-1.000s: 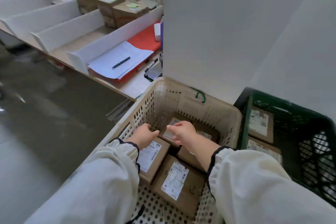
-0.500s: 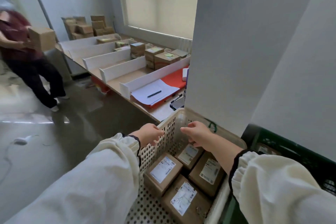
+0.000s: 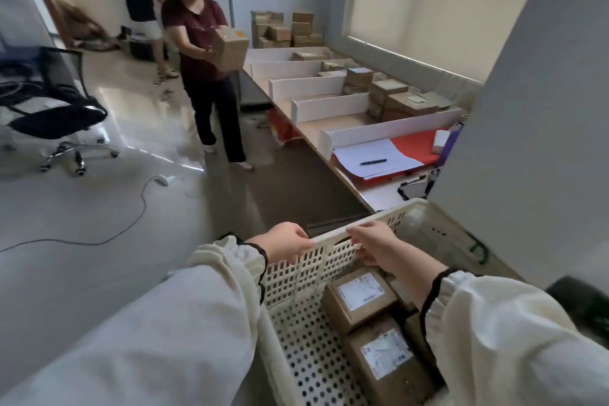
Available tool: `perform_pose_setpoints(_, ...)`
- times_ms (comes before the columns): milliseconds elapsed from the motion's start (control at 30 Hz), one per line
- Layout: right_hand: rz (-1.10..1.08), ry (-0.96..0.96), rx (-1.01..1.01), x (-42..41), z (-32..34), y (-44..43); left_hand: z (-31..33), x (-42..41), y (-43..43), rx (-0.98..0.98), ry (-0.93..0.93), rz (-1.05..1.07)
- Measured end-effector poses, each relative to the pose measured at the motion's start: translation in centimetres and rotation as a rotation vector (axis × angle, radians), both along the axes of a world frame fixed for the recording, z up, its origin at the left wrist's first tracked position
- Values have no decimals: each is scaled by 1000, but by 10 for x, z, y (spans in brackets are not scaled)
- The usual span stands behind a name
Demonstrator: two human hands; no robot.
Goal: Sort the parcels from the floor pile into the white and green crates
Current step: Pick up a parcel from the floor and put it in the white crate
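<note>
Parcels (image 3: 359, 298) sit labelled inside the white crate (image 3: 296, 277); left hand (image 3: 286, 242) and right hand (image 3: 372, 241) both clutch its rim.

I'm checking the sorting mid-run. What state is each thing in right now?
White crate: partly filled, gripped at its rim.
Left hand: closed on the crate rim.
Right hand: closed on the crate rim.
Upper parcel: in the crate, label up.
Lower parcel: in the crate, label up.
Green crate: mostly out of view, contents hidden.
Pen: lying on the papers.
Office chair: unoccupied.
Cardboard box: carried by another person.
</note>
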State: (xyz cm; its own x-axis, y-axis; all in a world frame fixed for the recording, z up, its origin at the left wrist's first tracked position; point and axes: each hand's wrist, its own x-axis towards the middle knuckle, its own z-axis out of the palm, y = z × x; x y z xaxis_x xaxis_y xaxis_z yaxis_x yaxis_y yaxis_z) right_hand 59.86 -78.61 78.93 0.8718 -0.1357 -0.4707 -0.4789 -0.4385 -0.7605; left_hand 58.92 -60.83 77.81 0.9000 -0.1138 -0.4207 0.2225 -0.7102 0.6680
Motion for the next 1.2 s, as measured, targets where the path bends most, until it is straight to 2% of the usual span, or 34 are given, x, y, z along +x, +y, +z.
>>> perform_pose_setpoints(100, 62, 42, 89, 0, -5, 66, -1, -26, 70, -13, 18, 183)
perform_pose_setpoints(200, 200, 25, 67, -7, -6, 140, -1, -59, 143, -85, 38, 377)
perform_pose_setpoints(367, 475, 4, 26, -42, -2, 275, -6, -136, 262, -101, 79, 632)
perform_pose_setpoints(500, 695, 11, -2, -94, 2, 387, -4, -214, 351, -112, 108, 815)
perform_pose_setpoints(733, 1088, 51, 57, -224, -3, 571, -13, -368, 487, -208, 48, 1267)
perform_pose_setpoints(867, 1217, 164, 103, -292, -4, 648, -12, -448, 529, -221, -1, 1530)
perform_pose_setpoints(1000, 1394, 184, 80, -337, -19, 706, -11, -511, 542, -212, -17, 1715)
perform_pose_setpoints(1200, 1643, 214, 6, -389, -45, 764, -32, -574, 544, -348, 2, 2007)
